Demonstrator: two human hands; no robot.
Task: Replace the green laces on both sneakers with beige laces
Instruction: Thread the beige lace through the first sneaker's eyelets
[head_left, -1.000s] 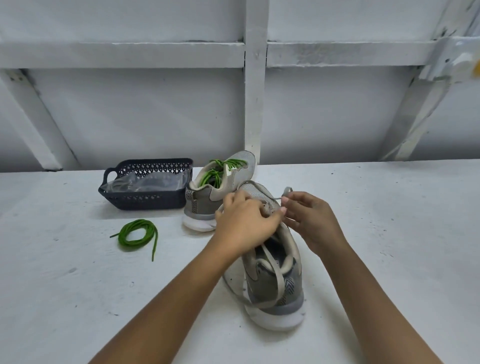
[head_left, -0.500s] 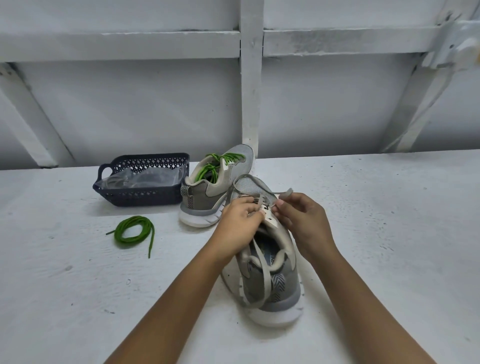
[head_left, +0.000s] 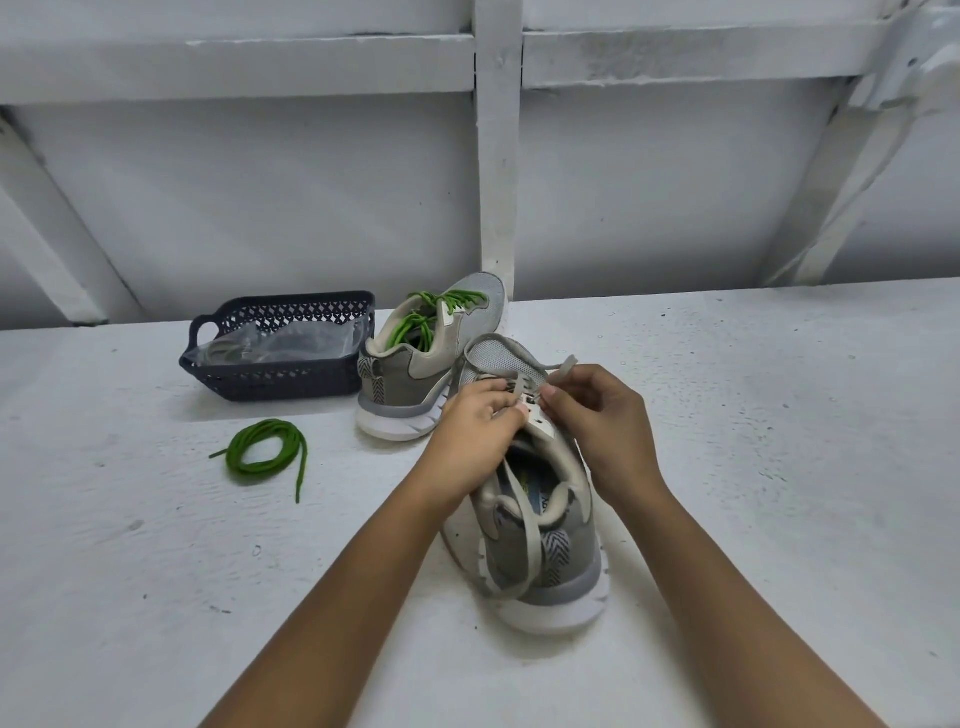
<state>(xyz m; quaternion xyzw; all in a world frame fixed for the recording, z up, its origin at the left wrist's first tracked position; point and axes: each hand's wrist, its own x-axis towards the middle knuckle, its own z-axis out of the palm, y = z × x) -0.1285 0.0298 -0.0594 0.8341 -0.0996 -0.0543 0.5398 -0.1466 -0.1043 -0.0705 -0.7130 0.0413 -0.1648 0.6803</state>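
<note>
Both grips (head_left: 479, 431) (head_left: 602, 422) on beige lace (head_left: 532, 540)

Sneakers: 2, a near sneaker (head_left: 563, 551) and a far sneaker (head_left: 400, 376). Laces: 2 green, one loose green lace (head_left: 266, 453) and one threaded green lace (head_left: 427, 318), plus 1 beige lace (head_left: 523, 525). Also 1 dark basket (head_left: 283, 380), 1 clear plastic bag (head_left: 306, 342), 2 hands, left hand (head_left: 475, 434) and right hand (head_left: 605, 426), 1 table (head_left: 779, 441).

To your right the tabletop (head_left: 753, 415) lies open; on your left, the green lace (head_left: 236, 457), basket (head_left: 280, 387) and far sneaker (head_left: 410, 379) crowd it.
</note>
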